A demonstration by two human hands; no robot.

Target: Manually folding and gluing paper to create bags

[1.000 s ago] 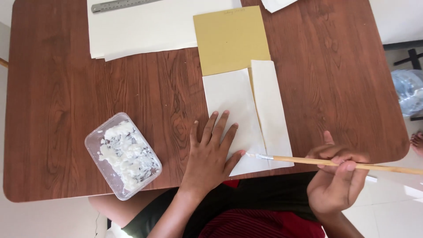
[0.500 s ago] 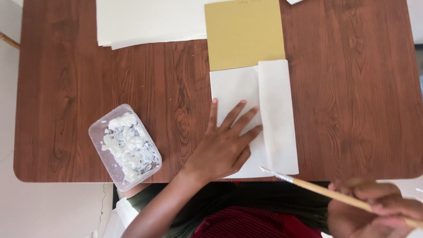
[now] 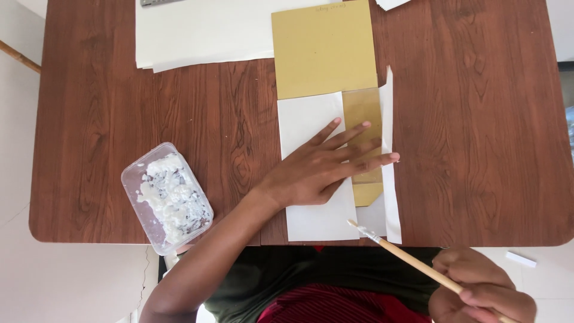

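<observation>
Left hand is spread flat, fingers wide, pinning the white paper over the gold card in the middle of the tabletop. Right hand at lower right grips a brush, tip by the paper's bottom edge. Tip: keep that palm firm, use thin strokes, and the glue tub at lower left looks within easy reach.

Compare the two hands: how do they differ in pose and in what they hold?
The left hand lies flat and open, fingers spread, pressing on the white paper and gold card. The right hand is closed around a wooden brush. The left hand rests on the table; the right hand is off its near edge. Both are bare.
</observation>
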